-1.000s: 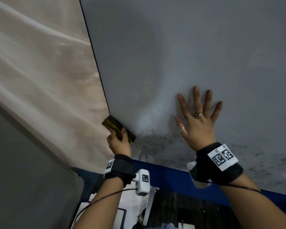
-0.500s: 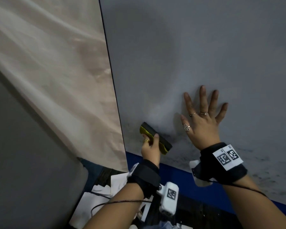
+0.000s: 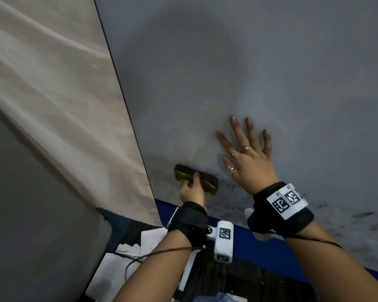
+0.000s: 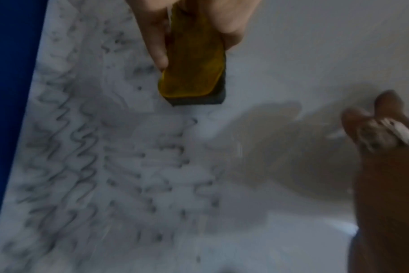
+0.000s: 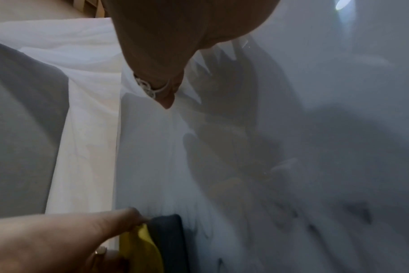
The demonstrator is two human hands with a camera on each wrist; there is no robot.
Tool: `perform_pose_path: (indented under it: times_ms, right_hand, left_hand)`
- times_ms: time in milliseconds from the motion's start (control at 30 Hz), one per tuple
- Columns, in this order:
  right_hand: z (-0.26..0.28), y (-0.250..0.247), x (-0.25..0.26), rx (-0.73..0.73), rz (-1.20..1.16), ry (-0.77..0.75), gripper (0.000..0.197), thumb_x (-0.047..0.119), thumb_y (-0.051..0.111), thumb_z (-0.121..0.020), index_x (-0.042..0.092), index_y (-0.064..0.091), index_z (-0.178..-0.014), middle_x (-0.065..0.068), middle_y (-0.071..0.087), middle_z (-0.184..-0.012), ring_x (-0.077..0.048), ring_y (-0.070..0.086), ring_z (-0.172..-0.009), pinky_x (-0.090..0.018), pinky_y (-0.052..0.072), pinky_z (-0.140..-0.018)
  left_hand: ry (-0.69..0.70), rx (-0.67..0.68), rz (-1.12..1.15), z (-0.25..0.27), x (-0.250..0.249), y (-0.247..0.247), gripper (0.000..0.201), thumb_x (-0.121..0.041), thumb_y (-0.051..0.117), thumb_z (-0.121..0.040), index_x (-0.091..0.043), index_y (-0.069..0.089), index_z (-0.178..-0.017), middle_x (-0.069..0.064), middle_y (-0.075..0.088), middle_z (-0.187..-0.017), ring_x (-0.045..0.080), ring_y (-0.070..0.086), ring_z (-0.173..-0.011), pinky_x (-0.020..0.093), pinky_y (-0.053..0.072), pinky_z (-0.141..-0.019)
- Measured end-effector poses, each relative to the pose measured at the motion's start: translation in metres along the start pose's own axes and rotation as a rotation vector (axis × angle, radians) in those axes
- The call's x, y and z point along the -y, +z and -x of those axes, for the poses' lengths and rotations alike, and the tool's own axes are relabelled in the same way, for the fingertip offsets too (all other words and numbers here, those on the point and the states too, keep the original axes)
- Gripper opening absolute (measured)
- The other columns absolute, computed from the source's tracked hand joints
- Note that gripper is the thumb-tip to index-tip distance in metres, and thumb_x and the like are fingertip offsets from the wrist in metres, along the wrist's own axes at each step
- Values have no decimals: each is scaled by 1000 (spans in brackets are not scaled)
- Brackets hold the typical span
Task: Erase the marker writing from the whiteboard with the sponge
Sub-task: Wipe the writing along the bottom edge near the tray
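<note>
Pale beige fabric sheet [image 3: 52, 94] hangs creased on the left, running diagonally beside the board's dark left edge. Grey flat surface [image 3: 31, 225] fills the lower left corner, in shadow. Below, a blue band [image 3: 260, 247] runs along the bottom, above a dark wood-grain surface [image 3: 238, 284]. White paper sheets [image 3: 118, 269] lie scattered there. Light dim, soft, with a bright glare spot [image 5: 343, 5] up top in the right wrist view.

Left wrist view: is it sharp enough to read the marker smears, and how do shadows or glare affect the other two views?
Left wrist: motion-blurred, marker smears soft, sponge clearer. Head: dim, a large round shadow on the whiteboard. Right wrist: hand shadow on board, small glare spot top right.
</note>
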State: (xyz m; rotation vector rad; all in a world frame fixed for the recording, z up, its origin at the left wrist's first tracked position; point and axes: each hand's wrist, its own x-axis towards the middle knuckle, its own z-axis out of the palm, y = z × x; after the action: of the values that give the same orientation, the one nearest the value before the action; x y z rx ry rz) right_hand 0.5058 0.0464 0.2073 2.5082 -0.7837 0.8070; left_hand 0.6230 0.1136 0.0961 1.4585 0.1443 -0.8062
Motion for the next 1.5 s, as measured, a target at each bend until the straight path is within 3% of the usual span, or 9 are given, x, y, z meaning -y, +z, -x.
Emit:
perform_pose_path:
  times_ms: [167, 400, 533, 700, 833, 967, 1133, 1300, 1500]
  right_hand:
    - [7, -6, -16, -31, -39, -91, 47, 32, 44, -87, 27, 50, -134, 0, 22, -154, -13, -10, -145, -40, 0, -115]
    - [8, -9, -36, 0, -116, -216, 43, 33, 44, -87, 24, 59, -126, -3, 26, -153, -18, 6, -144, -35, 0, -116]
    - [11, -17, -49, -81, -284, -259, 38, 26, 49, -87, 21, 61, -123, -14, 38, -146, -31, 23, -139, -38, 11, -115]
    - [29, -24, -67, -151, -109, -139, 41, 21, 48, -82, 20, 63, -120, -6, 34, -148, -25, -3, -145, -52, -2, -115]
    - [41, -19, -84, -69, -33, -234, 48, 17, 37, -82, 20, 60, -124, -7, 32, -151, -24, -8, -145, -48, -8, -115]
    - [54, -30, -106, -118, -73, -246, 44, 12, 34, -84, 20, 71, -106, -9, 46, -141, -32, 22, -136, -47, -1, -114]
    - [80, -49, -156, -255, -151, -239, 41, -2, 39, -80, 16, 75, -91, -5, 65, -119, -28, 39, -126, -44, 29, -100]
    - [92, -57, -177, -247, -151, -253, 46, -3, 39, -75, 20, 75, -92, -7, 63, -124, -27, 42, -121, -38, 32, -87]
    - [95, -62, -181, -386, -21, -114, 61, -11, 53, -69, 25, 66, -117, -9, 46, -138, -29, 36, -129, -35, 24, -102]
  left_hand:
    - [81, -153, 49, -20, -24, -18, 39, -52, 69, -75, -18, 59, -90, 16, 66, -103, 33, 63, -97, 47, 51, -90]
    - [79, -232, 60, -6, -34, 3, 53, -46, 62, -85, -8, 59, -122, 18, 60, -121, 35, 57, -110, 40, 45, -98]
    - [33, -153, 60, 33, 7, 41, 49, -49, 64, -84, -8, 61, -110, 19, 62, -118, 35, 59, -108, 40, 44, -98]
    - [25, -39, 161, 69, 38, 75, 54, -42, 70, -82, -8, 55, -121, 14, 64, -116, 30, 62, -104, 43, 46, -99]
    - [-40, -55, 272, 71, 19, 69, 48, -36, 65, -88, -12, 50, -127, 12, 59, -113, 28, 58, -101, 43, 50, -92]
    - [-13, -77, 352, 62, 7, 56, 48, -30, 66, -88, -10, 50, -128, 15, 56, -122, 30, 55, -104, 39, 48, -78]
    - [32, -207, 187, 85, 25, 80, 54, -42, 68, -84, -9, 55, -124, 15, 59, -124, 32, 57, -110, 43, 45, -99]
    - [-3, -126, 145, 156, 69, 135, 61, -44, 65, -85, -17, 47, -137, 12, 59, -127, 31, 57, -114, 36, 41, -101]
    - [2, -137, 191, 160, 62, 137, 74, -38, 65, -87, -24, 27, -150, 9, 49, -140, 28, 51, -123, 33, 37, -102]
